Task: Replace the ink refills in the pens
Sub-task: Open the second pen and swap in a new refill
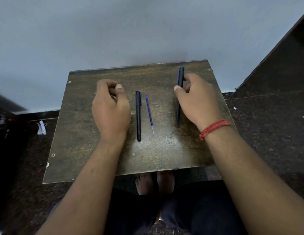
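Two pens (pixel 138 116), one refill (pixel 149 113)

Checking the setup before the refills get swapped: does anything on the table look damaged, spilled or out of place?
Nothing stands out. A black capped pen and a loose blue ink refill lie side by side, apart, on the worn brown wooden table. The right hand holds a second black pen; the left hand is curled, apparently empty. No ink spills show.

Refill (pixel 149 112) on table (pixel 83 133), just right of pen (pixel 138 116).
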A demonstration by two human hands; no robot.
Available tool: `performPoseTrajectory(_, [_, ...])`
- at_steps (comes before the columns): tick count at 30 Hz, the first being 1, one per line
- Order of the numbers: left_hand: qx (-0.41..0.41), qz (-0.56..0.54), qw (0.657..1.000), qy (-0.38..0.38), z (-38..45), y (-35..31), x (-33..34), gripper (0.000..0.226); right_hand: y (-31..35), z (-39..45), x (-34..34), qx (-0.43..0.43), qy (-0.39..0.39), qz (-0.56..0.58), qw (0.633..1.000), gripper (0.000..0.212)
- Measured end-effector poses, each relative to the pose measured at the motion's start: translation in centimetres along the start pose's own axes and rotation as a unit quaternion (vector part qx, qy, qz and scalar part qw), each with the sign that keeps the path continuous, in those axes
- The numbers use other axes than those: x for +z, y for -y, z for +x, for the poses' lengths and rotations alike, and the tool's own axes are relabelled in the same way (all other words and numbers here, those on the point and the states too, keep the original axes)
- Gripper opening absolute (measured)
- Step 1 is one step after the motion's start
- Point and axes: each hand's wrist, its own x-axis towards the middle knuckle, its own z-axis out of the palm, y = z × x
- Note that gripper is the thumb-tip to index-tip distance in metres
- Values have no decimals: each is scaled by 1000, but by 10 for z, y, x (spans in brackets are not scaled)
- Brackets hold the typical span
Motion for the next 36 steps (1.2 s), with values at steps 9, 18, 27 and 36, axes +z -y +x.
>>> performPoseTrajectory(9, [-19,103,993,56,2,3,-2,1,10,-8,8,-51,47,-188,980,27])
performPoseTrajectory(18, [-10,124,990,65,3,3,-3,3,11,-7,6,-49,57,-195,978,31])
performPoseTrajectory(27, [8,175,977,123,1,2,-1,17,15,-6,4,-65,-39,-80,994,24])
performPoseTrajectory(36, [55,289,933,209,-4,-1,2,29,13,-4,3,-51,-42,-40,997,24])
